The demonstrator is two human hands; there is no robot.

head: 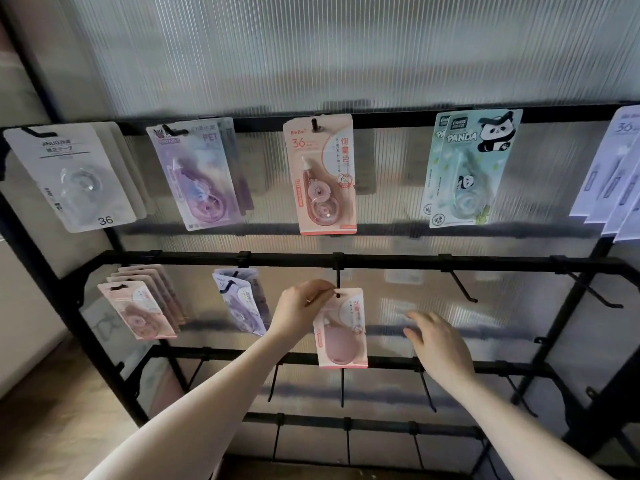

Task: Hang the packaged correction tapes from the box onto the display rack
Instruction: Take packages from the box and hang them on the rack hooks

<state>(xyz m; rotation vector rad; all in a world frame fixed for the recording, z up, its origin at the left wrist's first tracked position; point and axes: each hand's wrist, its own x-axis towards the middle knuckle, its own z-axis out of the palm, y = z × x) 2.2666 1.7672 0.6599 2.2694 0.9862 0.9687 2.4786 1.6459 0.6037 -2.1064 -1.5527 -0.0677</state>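
Note:
A pink packaged correction tape (341, 329) hangs at the middle hook (337, 278) of the second rail of the black display rack (381, 263). My left hand (303, 306) pinches the pack's top left corner beside the hook. My right hand (436, 341) hovers to the right of the pack with relaxed fingers, holding nothing. The box is not in view.
The top rail carries a white pack (72, 178), purple packs (199, 174), a pink pack (322, 174), panda packs (471, 168) and white packs (620, 174). The second rail holds pink packs (138, 306) and purple packs (242, 299). Bare hooks (464, 289) stick out to the right and on lower rails.

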